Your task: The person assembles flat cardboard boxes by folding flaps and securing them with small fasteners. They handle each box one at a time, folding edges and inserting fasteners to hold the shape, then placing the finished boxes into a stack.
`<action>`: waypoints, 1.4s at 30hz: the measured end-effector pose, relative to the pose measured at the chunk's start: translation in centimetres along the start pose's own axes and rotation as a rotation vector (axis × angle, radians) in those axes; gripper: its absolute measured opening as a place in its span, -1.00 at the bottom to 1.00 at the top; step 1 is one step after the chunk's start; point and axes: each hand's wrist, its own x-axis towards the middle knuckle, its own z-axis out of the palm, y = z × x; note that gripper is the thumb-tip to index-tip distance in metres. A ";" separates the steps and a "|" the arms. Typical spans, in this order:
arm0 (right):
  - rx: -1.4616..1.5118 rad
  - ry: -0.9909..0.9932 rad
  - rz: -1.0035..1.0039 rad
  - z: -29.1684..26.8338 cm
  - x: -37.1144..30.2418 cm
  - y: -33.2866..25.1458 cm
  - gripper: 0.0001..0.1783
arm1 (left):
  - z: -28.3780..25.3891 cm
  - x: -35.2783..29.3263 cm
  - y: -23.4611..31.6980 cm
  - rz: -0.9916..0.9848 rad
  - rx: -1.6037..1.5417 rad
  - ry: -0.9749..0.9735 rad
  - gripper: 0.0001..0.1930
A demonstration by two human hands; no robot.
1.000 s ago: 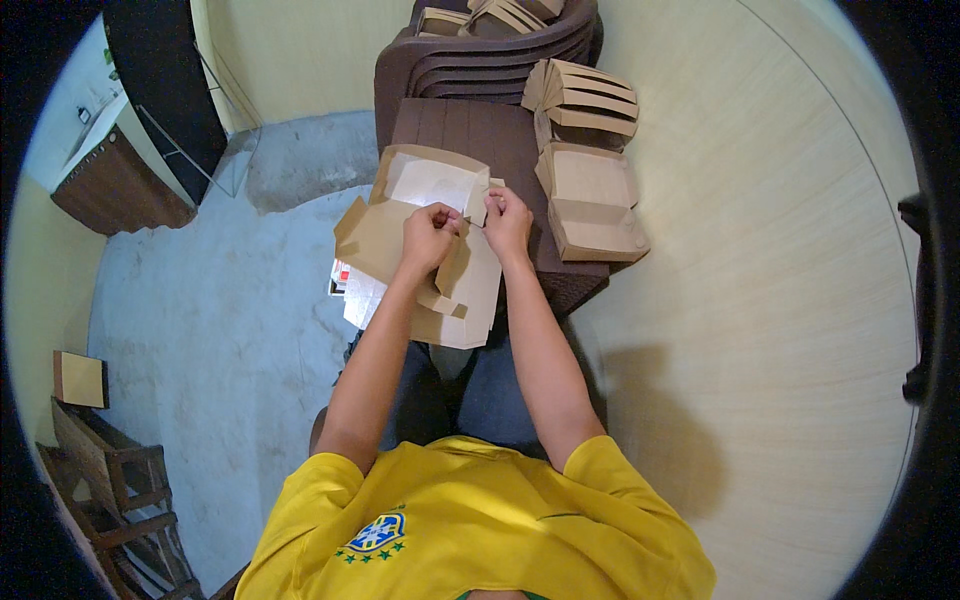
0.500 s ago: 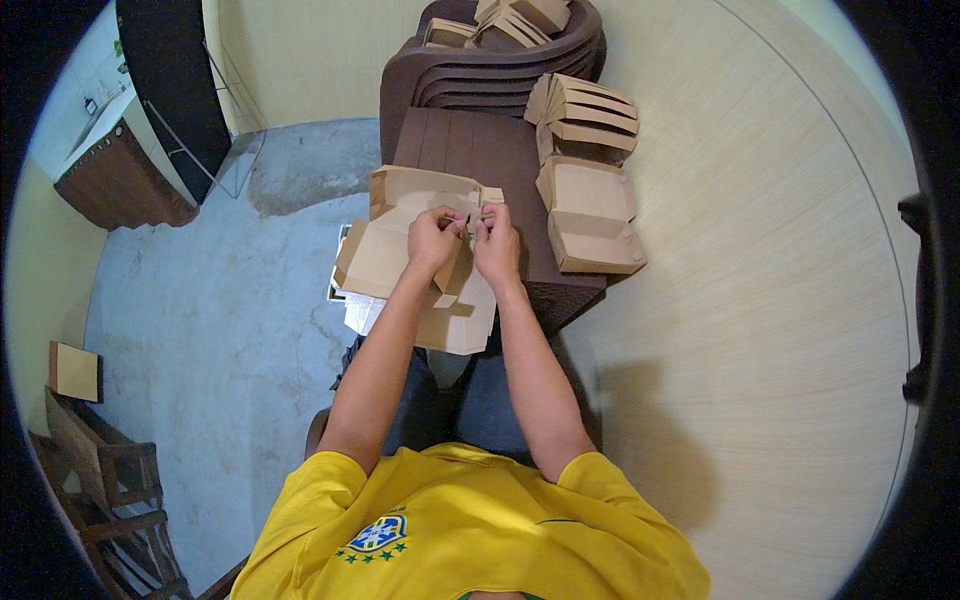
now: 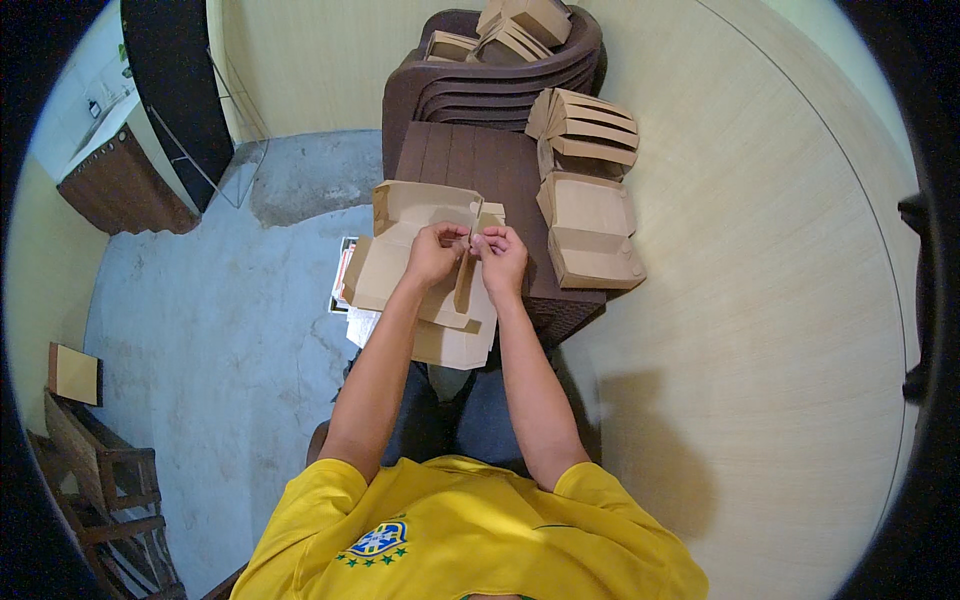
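Note:
A partly folded brown cardboard box [image 3: 385, 268] lies before me, its far wall raised and its right side wall standing up. My left hand [image 3: 437, 254] pinches that right wall from the inside of the box. On the outer side of the same wall, my right hand [image 3: 502, 257] closes its fingertips on the cardboard, close to the left fingertips. The exact fold between them is hidden by my fingers. Beneath the box a flat cardboard sheet [image 3: 450, 345] sticks out toward my lap.
A brown slatted table [image 3: 450, 150] carries the work. Along its right side sit an open folded box [image 3: 592, 215] and a row of nested boxes [image 3: 590, 130]. Stacked brown chairs [image 3: 490, 75] behind hold more boxes [image 3: 525, 25]. A pale wall [image 3: 760, 300] rises at the right.
The right side wall of the box now stands more upright between my hands. My right fingers have turned in toward the left ones. The whole view has shifted slightly.

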 end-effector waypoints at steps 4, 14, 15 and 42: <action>0.091 0.032 0.039 -0.1 -0.1 -0.3 -0.71 | 0.2 0.1 -0.5 0.019 -0.006 -0.008 -0.79; -0.155 -0.111 0.026 -0.5 1.7 1.9 -0.69 | 1.6 -1.7 1.8 0.074 0.498 0.281 -0.68; -0.119 -0.102 0.008 -0.6 1.6 1.9 -0.68 | 1.9 -1.9 2.3 0.056 0.538 0.253 -0.67; -0.634 -0.066 -0.173 -4.6 5.3 -7.5 -0.62 | -11.4 -7.0 6.3 0.803 1.527 -0.019 -0.75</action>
